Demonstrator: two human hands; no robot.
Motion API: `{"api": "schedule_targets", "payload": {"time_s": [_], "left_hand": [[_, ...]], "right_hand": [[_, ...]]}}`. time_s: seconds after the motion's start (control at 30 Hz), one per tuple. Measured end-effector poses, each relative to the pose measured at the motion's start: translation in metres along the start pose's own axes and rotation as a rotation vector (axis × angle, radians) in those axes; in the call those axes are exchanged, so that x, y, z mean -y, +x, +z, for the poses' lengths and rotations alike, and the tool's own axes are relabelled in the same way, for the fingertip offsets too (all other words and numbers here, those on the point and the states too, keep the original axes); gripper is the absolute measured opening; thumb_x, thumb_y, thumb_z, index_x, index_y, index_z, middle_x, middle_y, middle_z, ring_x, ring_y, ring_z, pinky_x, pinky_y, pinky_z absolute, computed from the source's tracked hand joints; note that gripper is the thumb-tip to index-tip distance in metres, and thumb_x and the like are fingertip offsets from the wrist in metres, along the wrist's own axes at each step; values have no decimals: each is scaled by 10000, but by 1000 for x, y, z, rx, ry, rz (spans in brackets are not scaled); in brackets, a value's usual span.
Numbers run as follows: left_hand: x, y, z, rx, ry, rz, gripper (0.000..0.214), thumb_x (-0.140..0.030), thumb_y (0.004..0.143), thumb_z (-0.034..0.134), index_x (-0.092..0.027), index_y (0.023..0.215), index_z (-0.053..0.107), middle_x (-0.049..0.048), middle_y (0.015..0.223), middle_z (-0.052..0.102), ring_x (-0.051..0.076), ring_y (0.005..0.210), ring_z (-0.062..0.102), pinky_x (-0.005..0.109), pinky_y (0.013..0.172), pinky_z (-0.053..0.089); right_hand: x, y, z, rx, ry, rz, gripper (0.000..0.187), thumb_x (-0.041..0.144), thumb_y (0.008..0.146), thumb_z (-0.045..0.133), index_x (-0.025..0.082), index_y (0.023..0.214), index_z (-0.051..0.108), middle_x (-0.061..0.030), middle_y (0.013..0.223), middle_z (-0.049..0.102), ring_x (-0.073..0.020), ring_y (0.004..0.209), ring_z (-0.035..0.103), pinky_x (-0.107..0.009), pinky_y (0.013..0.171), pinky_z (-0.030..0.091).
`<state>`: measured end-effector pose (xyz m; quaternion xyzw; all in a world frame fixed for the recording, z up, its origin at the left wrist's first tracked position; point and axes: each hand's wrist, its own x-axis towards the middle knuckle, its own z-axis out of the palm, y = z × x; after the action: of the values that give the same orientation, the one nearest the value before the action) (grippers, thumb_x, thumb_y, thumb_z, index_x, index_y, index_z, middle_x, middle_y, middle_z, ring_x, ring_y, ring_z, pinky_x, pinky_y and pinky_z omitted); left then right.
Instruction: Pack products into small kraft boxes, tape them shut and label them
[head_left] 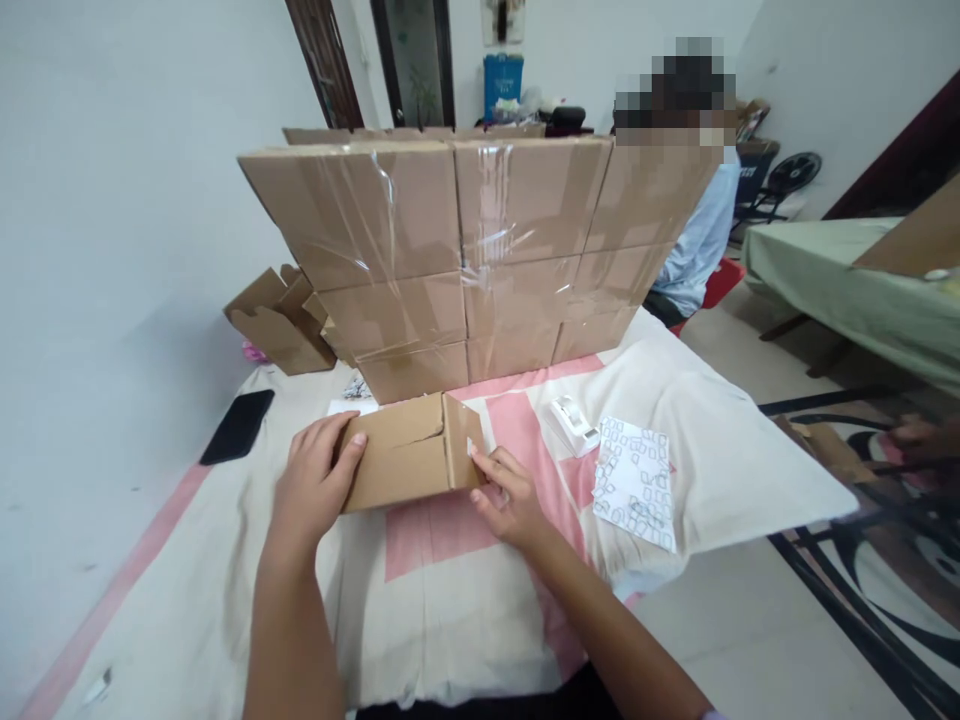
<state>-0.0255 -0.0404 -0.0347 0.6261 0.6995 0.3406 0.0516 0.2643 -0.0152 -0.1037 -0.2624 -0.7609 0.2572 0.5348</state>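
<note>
A small brown cardboard box (397, 450) is held tilted just above the cloth-covered table. My left hand (319, 475) grips its left end, thumb on the upper face and fingers round the far side. At the right end, my right hand (510, 495) has its fingers drawn together against the end panel. A shiny bit of clear tape (495, 494) shows between thumb and fingers, partly hidden. A torn slit crosses the box's upper face near the right fold. To the right of the box lies a white tape dispenser (571, 425).
A wall of taped cardboard boxes (465, 260) stands behind the held box. An open carton (281, 320) and a black phone (238, 427) are at left. A patterned sheet (636, 482) lies at right on the tablecloth (450, 620). A person (694, 230) sits beyond the boxes.
</note>
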Motion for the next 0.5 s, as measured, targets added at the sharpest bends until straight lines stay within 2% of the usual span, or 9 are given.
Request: {"api": "schedule_targets", "payload": {"time_s": [0.03,0.07,0.13,0.2,0.27,0.33,0.37,0.4,0.5], "left_hand": [[3,1,-2,12,-13,20,488,-594,995,370,-263,1281,587,85,1337,631,323,1303,506,536,1144,384],[5,1,-5,29,-29,46,476,-590,995,376,-265,1267,591,83,1332,631,322,1297,509,534,1142,385],[9,-1,-9,67,-65,111,440,-572,993,400,-277,1255,596,73,1335,625,316,1297,510,523,1141,384],[10,-6,-9,80,-108,167,406,-545,985,447,-295,1270,593,61,1353,614,307,1310,506,507,1149,376],[11,-16,0,-8,-199,186,380,-510,977,486,-285,1262,598,69,1359,599,296,1311,514,489,1147,382],[11,-27,20,-194,-343,148,347,-484,986,460,-246,1188,612,92,1300,601,282,1265,544,468,1112,419],[11,-33,33,-295,-412,105,342,-473,998,417,-228,1135,612,101,1239,610,274,1215,565,457,1070,450],[11,-37,46,-337,-456,55,336,-469,1000,399,-220,1082,610,98,1158,620,263,1145,587,436,1006,484],[9,-45,79,-201,-475,-18,245,-416,972,492,-221,1036,626,74,1064,641,229,1010,626,357,837,525]], "right_hand": [[8,4,-6,61,-57,24,648,300,890,665,288,1517,502,-92,1116,556,-202,891,585,-368,776,542],[17,10,-13,146,-119,55,785,316,833,722,291,1562,431,-134,1307,510,-239,1017,595,-416,859,550],[36,23,-23,350,-231,113,1100,348,707,812,287,1641,234,-175,1568,315,-326,1239,543,-493,982,526],[50,34,-29,496,-279,128,1280,361,633,844,279,1660,85,-175,1618,271,-362,1350,485,-500,1022,517],[59,39,-38,524,-265,93,1287,357,616,842,273,1651,81,-162,1589,340,-362,1406,447,-489,1065,498],[61,32,-59,452,-248,99,1220,368,614,834,256,1626,162,-159,1549,403,-364,1412,445,-494,1107,468],[59,23,-77,388,-257,134,1167,387,627,826,246,1608,211,-161,1533,428,-371,1401,458,-505,1121,453],[57,11,-100,313,-287,203,1114,419,642,817,241,1589,259,-160,1510,458,-373,1365,497,-508,1112,460],[40,-36,-186,-79,-549,350,1036,586,726,741,231,1581,275,-162,1512,457,-431,1404,447,-611,1169,355]]}}
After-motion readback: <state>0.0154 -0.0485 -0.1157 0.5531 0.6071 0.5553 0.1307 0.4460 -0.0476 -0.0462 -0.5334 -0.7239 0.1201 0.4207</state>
